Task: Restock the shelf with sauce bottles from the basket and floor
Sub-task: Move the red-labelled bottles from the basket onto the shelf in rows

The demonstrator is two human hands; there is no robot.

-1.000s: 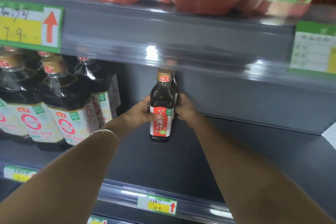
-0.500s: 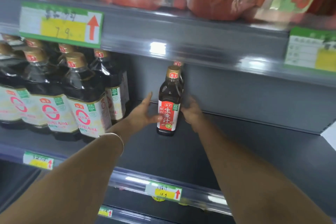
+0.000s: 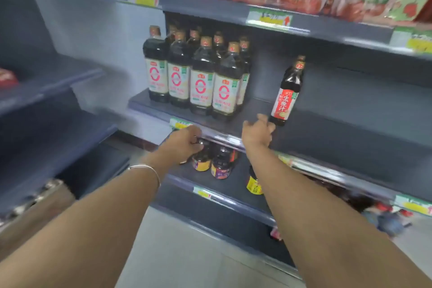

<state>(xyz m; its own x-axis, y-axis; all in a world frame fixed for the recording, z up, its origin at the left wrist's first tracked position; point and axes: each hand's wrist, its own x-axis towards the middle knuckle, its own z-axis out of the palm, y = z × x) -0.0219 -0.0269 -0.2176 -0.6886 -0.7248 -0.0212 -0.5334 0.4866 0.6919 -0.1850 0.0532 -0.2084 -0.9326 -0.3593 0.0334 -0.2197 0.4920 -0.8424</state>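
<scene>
Bottle, red-labelled, stood upright on the shelf, well apart from the big bottles at its left. The right hand hung just beside its base, fingers loose, holding nothing; the left hand, loosely curled, looked empty too. One placed, I judged; more remained, with blurred goods on the floor.

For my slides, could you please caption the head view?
Left hand and right hand, both empty, near a red-labelled sauce bottle standing on the shelf.

Red-labelled dark sauce bottle stands on the grey metal shelf, right of the large white-labelled bottles.
</scene>
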